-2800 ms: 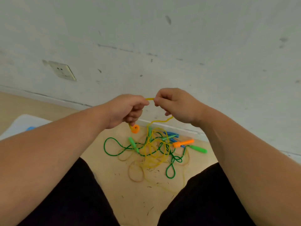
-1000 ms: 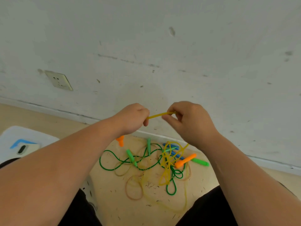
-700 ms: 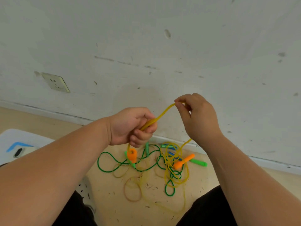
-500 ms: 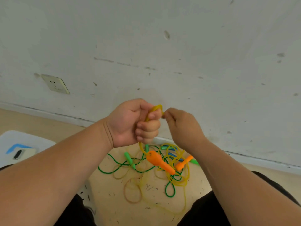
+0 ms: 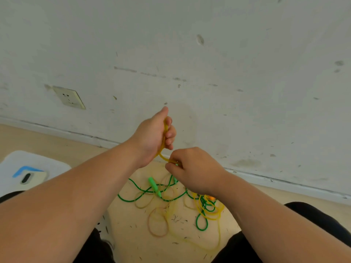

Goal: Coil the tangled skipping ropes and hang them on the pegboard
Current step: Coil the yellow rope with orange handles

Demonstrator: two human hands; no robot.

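Scuffed matt painted wall fills the upper frame; pale smooth wood floor lies below. Glossy plastic green handle, slick translucent yellow rope, speckled matt green rope.

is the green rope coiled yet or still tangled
Still tangled: the green rope lies in loose crossing loops on the floor, mixed with the yellow rope.

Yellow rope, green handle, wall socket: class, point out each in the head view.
yellow rope [image 5: 164, 133], head view, on the raised strands.
green handle [image 5: 154, 186], head view, on its mid shaft.
wall socket [image 5: 68, 97], head view, on its faceplate centre.
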